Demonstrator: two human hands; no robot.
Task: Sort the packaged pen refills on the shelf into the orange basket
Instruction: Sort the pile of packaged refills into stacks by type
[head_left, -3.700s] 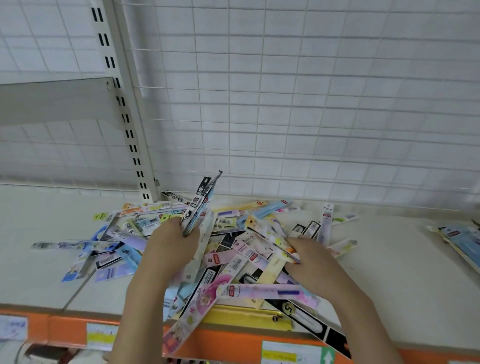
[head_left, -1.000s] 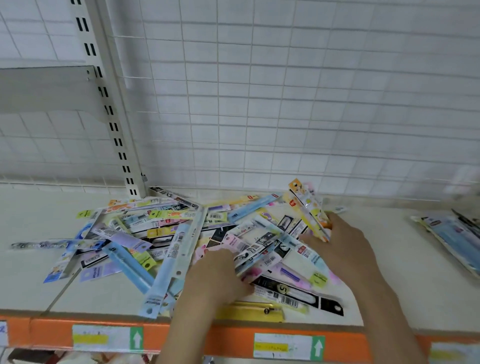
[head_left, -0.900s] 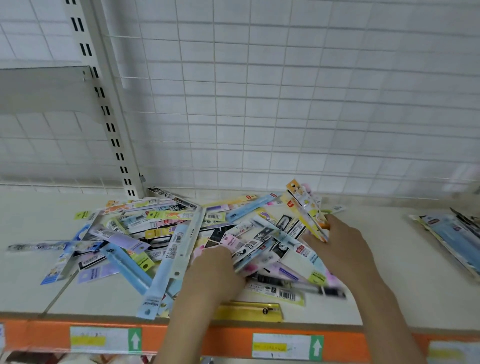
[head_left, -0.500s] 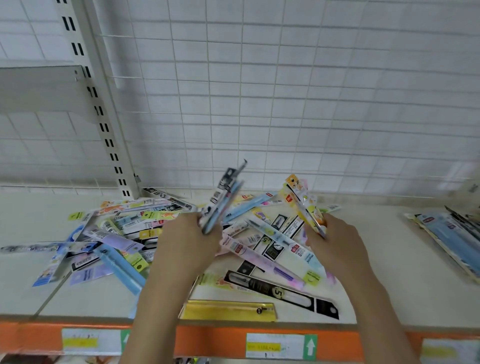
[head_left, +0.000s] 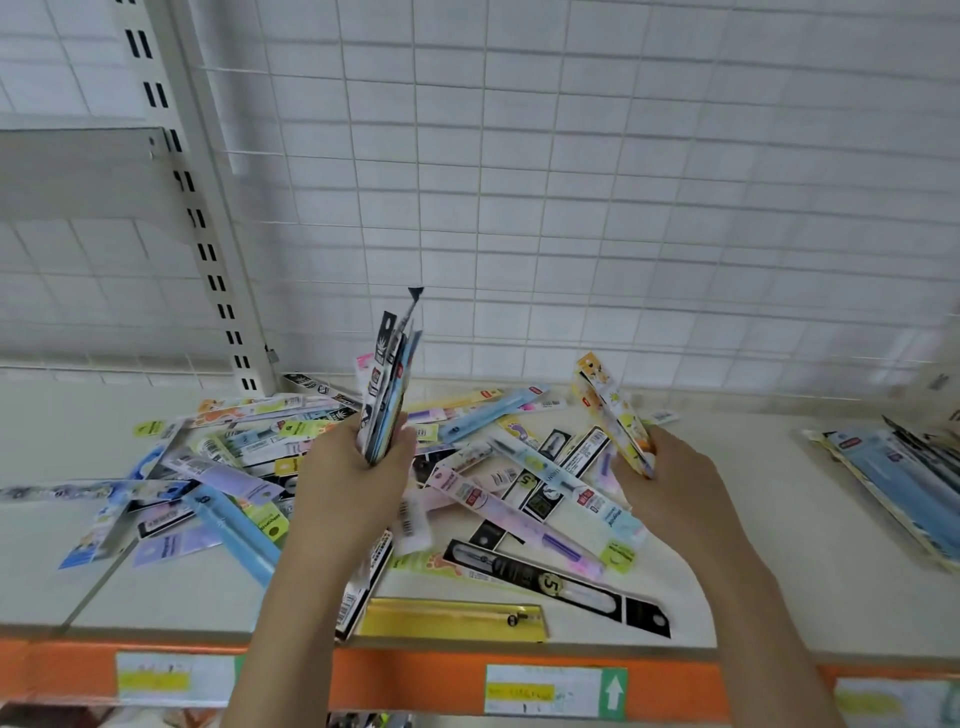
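A loose pile of packaged pen refills (head_left: 524, 493) lies spread over the white shelf (head_left: 753, 545). My left hand (head_left: 353, 483) grips an upright bundle of black-and-blue refill packs (head_left: 387, 384) above the pile's middle. My right hand (head_left: 670, 488) holds a smaller bundle of yellow and orange packs (head_left: 610, 410), tilted up to the left, over the pile's right side. No orange basket shows in this view.
A second stack of blue packs (head_left: 893, 467) lies at the shelf's right end. A yellow pack (head_left: 452, 618) rests at the orange front edge (head_left: 415, 680). A wire grid backs the shelf, and a slotted upright post (head_left: 208, 249) stands at the left.
My left hand has lifted off the pile, raising its bundle of black-and-blue packs upright. My right hand has lifted slightly with its yellow packs still in it.
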